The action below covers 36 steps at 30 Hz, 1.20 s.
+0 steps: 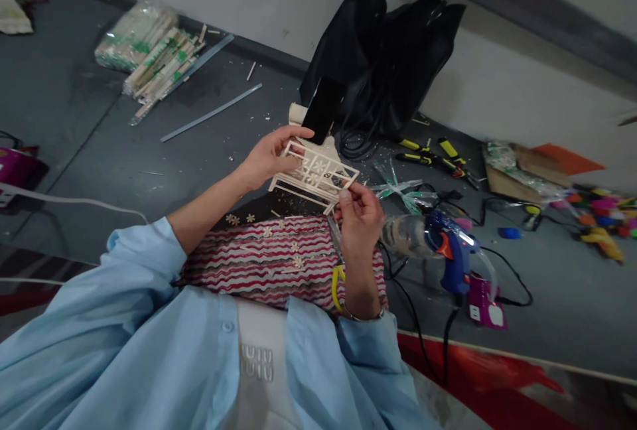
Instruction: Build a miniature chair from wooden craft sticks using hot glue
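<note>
A small pale wooden stick frame, with flower-shaped pieces set among its bars, is held between both hands over the work surface. My left hand pinches its left end between thumb and fingers. On its right end, the fingers of my right hand are closed around the corner. Just behind the frame a black phone leans tilted. Loose wooden flower pieces and thin sticks lie on the red-and-white striped cloth below. A yellow scissor-like handle shows beside my right wrist.
A blue glue gun rests right of my right hand, near a purple power box and cables. Pliers and a black bag are behind. Bundled sticks lie at back left, colourful pieces at far right.
</note>
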Tool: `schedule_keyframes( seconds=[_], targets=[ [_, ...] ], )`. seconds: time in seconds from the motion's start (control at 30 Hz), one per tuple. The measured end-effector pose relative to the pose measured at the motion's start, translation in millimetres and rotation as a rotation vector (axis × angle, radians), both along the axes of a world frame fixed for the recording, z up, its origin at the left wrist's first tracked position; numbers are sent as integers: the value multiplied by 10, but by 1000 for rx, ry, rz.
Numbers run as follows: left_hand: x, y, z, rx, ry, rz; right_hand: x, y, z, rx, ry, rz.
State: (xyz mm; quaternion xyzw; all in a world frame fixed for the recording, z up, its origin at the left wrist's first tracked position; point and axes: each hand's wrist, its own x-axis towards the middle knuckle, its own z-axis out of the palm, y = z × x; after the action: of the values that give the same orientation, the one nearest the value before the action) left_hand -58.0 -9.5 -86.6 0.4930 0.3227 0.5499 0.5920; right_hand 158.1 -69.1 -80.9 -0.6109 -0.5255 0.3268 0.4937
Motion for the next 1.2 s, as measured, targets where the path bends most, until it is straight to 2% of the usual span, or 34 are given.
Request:
schedule_keyframes(
  seconds=[0.4, 1.2],
  targets=[
    [10, -5, 10, -42, -30, -5, -3, 12, 7, 18, 8, 8],
    [-10, 2, 13, 2, 21, -27, 8, -8, -11, -11, -7, 28]
  ],
)
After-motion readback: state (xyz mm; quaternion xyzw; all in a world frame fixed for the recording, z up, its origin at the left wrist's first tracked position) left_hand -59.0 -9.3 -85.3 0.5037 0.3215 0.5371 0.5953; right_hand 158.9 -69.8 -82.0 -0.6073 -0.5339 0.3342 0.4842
